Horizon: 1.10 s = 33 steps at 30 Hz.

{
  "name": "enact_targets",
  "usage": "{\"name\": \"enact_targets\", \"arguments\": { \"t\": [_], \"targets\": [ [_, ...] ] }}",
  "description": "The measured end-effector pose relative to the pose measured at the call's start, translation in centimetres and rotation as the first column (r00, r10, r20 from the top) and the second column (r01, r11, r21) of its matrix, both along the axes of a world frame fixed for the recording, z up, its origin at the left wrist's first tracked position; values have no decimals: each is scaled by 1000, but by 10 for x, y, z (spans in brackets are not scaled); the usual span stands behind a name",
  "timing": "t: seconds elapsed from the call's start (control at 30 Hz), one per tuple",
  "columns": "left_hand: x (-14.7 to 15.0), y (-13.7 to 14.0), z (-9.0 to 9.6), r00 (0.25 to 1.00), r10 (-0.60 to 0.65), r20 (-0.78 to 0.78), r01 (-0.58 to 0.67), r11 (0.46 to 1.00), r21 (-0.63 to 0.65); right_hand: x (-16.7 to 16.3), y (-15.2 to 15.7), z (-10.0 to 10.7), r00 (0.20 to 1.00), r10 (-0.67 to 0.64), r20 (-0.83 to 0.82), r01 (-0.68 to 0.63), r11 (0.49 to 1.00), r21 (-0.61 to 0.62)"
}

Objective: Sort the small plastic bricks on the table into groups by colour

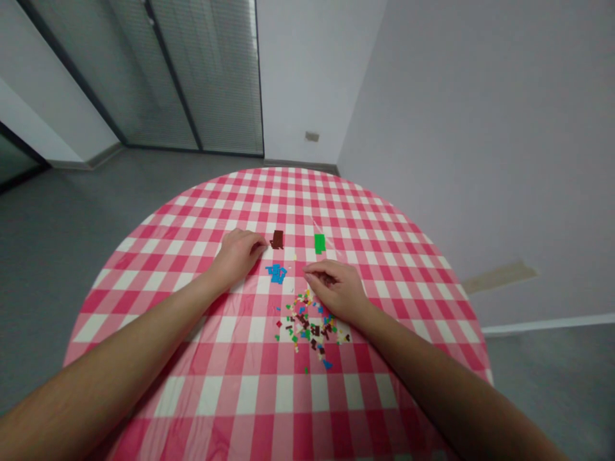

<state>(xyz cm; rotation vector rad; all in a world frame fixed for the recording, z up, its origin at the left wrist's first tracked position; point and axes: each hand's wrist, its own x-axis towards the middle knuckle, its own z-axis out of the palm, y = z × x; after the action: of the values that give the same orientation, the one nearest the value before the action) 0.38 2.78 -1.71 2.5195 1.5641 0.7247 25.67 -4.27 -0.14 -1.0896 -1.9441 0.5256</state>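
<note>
My left hand rests on the checked cloth with its fingers curled and pressed together. Its fingertips are just left of a tight brown group of small toy bricks; whether they grip a piece is too small to tell. My right hand is closed in a pinch, and anything between its fingertips is hidden. Right beside it, toward me, lies a loose pile of mixed-colour small bricks. A cluster of blue bricks lies between the two hands. Beyond my right hand sits a green block of bricks.
The round table wears a red-and-white checked cloth. A stray blue brick and a tiny green one lie nearest me. A wall rises close on the right; a glass partition stands behind.
</note>
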Motion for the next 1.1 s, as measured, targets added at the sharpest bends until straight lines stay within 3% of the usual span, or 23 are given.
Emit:
{"name": "enact_targets", "arguments": {
  "t": [1.1],
  "targets": [
    [-2, -5, 3, 998, 38, -40, -36, 998, 45, 1, 0, 1, 1000, 4, -2, -4, 1000, -2]
  ]
}}
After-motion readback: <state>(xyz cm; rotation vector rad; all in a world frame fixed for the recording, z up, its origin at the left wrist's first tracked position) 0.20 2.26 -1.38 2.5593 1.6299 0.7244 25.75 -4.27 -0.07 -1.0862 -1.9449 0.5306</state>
